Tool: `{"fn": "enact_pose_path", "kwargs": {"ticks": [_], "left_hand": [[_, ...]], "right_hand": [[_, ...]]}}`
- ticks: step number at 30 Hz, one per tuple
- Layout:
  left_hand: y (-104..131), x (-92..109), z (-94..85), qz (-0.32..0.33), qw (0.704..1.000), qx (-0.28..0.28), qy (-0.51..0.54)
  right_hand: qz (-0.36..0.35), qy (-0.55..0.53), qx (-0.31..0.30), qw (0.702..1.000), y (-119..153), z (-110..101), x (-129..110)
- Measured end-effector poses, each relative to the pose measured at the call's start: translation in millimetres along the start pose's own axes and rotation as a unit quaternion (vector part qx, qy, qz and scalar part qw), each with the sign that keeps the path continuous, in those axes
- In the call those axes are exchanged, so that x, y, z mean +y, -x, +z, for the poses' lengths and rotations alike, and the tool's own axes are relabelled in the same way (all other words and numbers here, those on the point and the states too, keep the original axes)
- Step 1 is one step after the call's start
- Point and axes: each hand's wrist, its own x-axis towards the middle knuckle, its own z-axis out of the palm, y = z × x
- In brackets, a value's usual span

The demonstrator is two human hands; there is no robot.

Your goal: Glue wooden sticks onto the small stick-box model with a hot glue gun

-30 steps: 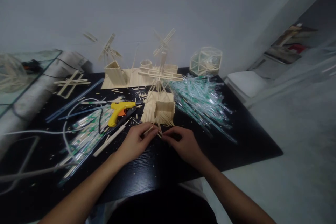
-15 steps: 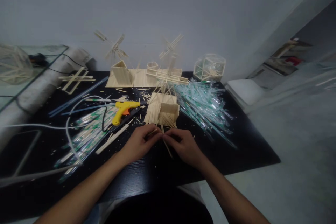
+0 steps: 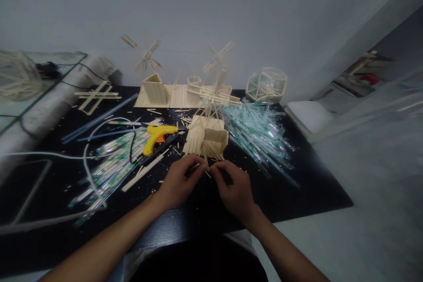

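Pale sticks (image 3: 208, 174) are pinched in the left hand (image 3: 183, 179) and right hand (image 3: 234, 188).

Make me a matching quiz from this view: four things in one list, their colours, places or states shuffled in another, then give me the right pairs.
Things
1. Glue gun
2. Table
3. Front box
4. Left hand and right hand

Colours, places, states
A. Pale, just beyond the fingertips
B. Yellow, with an orange trigger
C. Close together, fingertips at thin sticks
D. Black, under the work

Right pairs: 1-B, 2-D, 3-A, 4-C
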Motion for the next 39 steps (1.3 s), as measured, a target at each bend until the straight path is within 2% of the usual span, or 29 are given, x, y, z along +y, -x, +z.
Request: {"fn": "enact_pose_path", "kwargs": {"ticks": [4, 6, 9, 14, 18, 26, 30, 35, 39], "left_hand": [[-1.8, 0.4, -2.8, -0.006, 1.0, 0.026, 0.005], [-3.6, -1.6, -5.3, -0.004, 0.999, 0.032, 0.002], [-5.3, -6.0, -6.1, 0.013, 0.999, 0.029, -0.01], [-3.4, -11.7, -1.8, 0.06, 0.998, 0.011, -0.032], [-0.4, -12.4, -1.1, 0.07, 0.997, -0.013, -0.039], [-0.3, -7.9, -1.9, 0.014, 0.996, -0.05, -0.073], [-1.9, -10.8, -2.1, 0.021, 0.993, -0.084, -0.085], [-5.3, -9.3, -5.4, -0.008, 0.995, -0.068, -0.074], [-5.8, -8.0, -5.7, -0.022, 0.992, -0.097, -0.08]], "right_hand": [[0.051, -0.042, 0.043, 0.997, 3.1, -2.0, 4.5], [0.079, -0.066, 0.043, 0.994, 1.9, -4.0, 7.2], [0.101, -0.076, -0.01, 0.992, -2.3, -7.2, 8.4], [0.129, -0.152, -0.087, 0.976, -10.5, -7.9, 5.0], [0.134, -0.156, -0.133, 0.969, -15.6, -5.6, 7.5], [0.1, -0.103, -0.122, 0.982, -14.8, -1.9, 12.6], [0.084, -0.072, -0.139, 0.984, -12.3, -0.9, 11.2], [0.076, -0.06, -0.163, 0.982, -8.0, 1.6, 10.2], [0.078, -0.055, -0.162, 0.982, -6.3, 2.5, 10.7]]}}
